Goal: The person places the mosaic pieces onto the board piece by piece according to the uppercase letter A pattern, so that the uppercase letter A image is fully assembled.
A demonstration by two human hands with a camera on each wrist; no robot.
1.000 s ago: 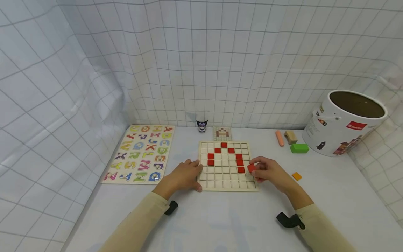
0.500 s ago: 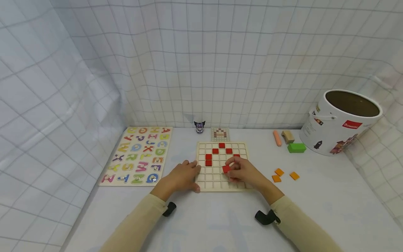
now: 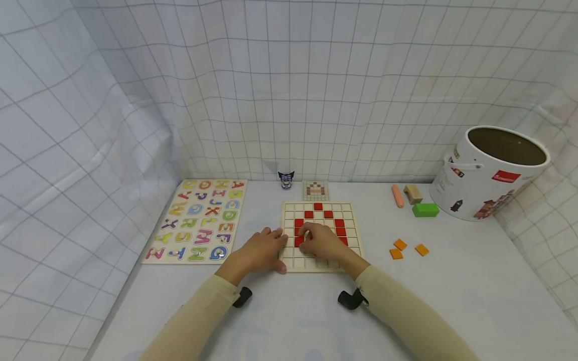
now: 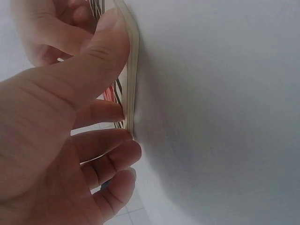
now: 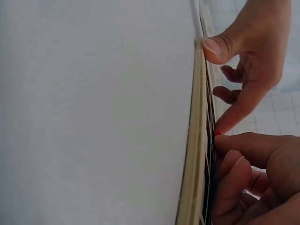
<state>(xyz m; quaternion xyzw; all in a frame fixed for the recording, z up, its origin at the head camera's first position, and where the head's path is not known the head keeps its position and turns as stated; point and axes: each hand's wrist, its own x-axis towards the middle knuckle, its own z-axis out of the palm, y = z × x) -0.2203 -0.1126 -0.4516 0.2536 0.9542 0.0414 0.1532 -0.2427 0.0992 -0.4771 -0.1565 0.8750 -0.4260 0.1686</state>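
Note:
A pale wooden grid board [image 3: 295, 262] lies flat on the table. Red square tiles [image 3: 340, 231] sit in some of its cells, forming an arch shape. My right hand [image 3: 326, 242] is over the left half of the board, thumb and index finger pinching a red tile [image 3: 298, 241] at a cell below the left column; in the right wrist view this hand [image 5: 262, 183] hides most of that spot. My left hand [image 3: 263, 250] rests on the board's left edge, fingers spread, its thumb [image 4: 110, 42] at the near corner.
A small pattern card [image 3: 315, 191] and a purple-black figurine [image 3: 286, 180] stand behind the board. To the left lies an alphabet puzzle board [image 3: 198, 220]. On the right are three orange tiles [image 3: 400, 244], a green block [image 3: 425, 210], wooden pieces [image 3: 413, 194] and a white bucket [image 3: 478, 185].
From the board's right side, my right hand has carried the red tile left to the left column. Orange tiles on the right came into view. My left hand stayed on the edge.

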